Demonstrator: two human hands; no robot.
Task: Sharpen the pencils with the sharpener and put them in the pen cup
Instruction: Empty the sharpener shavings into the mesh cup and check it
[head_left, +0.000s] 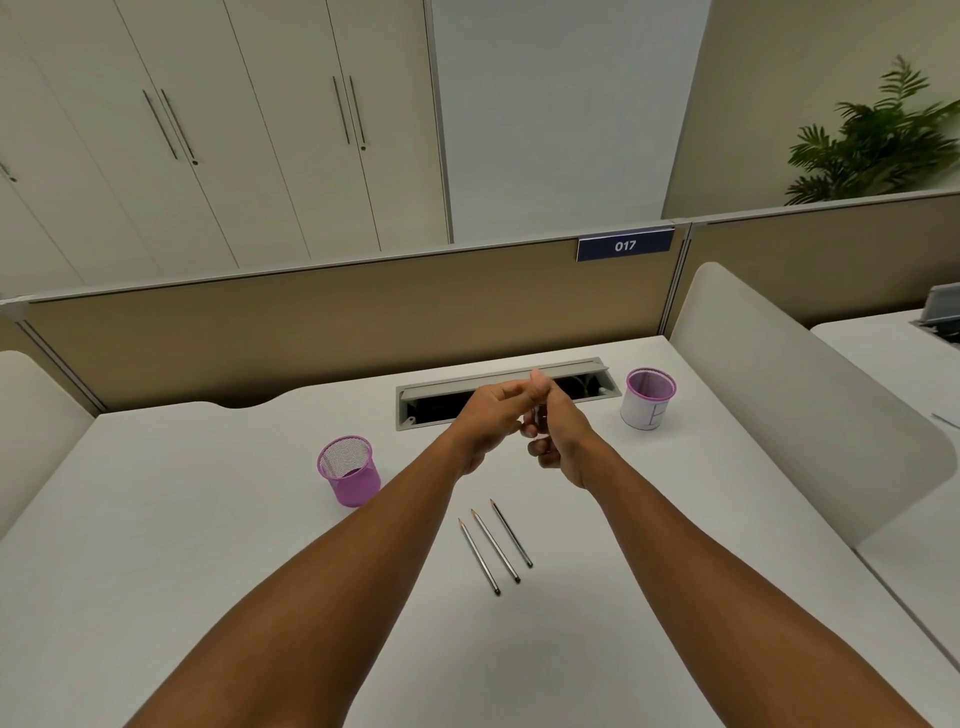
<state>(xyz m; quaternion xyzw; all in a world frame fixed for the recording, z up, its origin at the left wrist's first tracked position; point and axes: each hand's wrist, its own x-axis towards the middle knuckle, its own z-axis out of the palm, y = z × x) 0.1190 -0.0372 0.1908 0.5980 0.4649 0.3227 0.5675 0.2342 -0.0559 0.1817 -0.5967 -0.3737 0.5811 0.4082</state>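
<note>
Left: purple wire-mesh pen cup (347, 470) upright on white desk (156, 545), just left of left forearm.
Centre, near side: three grey wooden pencils (496, 545) flat on desk, side by side, roughly parallel, tips pointing away, slightly apart. Between the two forearms, nearer than the hands.
Centre, raised above desk: left hand (491, 415) and right hand (558, 434) brought together, touching. Both with fingers curled in. Right thumb sticking up above the knot of fingers. Small pale object (535, 415) glimpsed between the fingers, mostly hidden; cannot tell whether sharpener or pencil, nor which hand grips it. Grip state of both: cannot tell.
Behind hands: grey rectangular cable tray (587, 371) set in desk, lid open, dark inside.
Right: second pen cup (649, 399), purple mesh rim, white paper wrap round the body, upright near desk's far right corner, just beside cable tray end.
Far edge: tan partition panel (311, 332) with blue "017" label (625, 245). White cupboards (208, 130) behind. Green plant (883, 140) top right.
</note>
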